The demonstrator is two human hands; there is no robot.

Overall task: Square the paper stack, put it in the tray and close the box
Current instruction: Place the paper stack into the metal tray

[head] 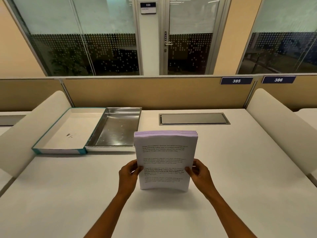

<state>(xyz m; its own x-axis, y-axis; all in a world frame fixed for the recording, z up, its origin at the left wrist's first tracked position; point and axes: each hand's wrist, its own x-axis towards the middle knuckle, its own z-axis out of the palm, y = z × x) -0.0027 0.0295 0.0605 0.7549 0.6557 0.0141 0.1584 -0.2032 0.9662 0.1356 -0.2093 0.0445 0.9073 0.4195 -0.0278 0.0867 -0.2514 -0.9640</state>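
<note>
A thick stack of printed white paper (pixel 164 155) stands upright on its bottom edge on the desk, text facing me, its top edges slightly uneven. My left hand (pixel 129 174) grips its left side and my right hand (pixel 199 173) grips its right side. To the far left lies an open box: a shiny metal tray (pixel 118 129) with nothing in it, and beside it the teal-edged lid (pixel 68 133) lying flat, inside up.
The white desk (pixel 240 169) has a grey cable hatch (pixel 194 119) behind the paper. Rounded white dividers (pixel 274 121) flank the desk on both sides, and a tan partition (pixel 154 91) closes off the back.
</note>
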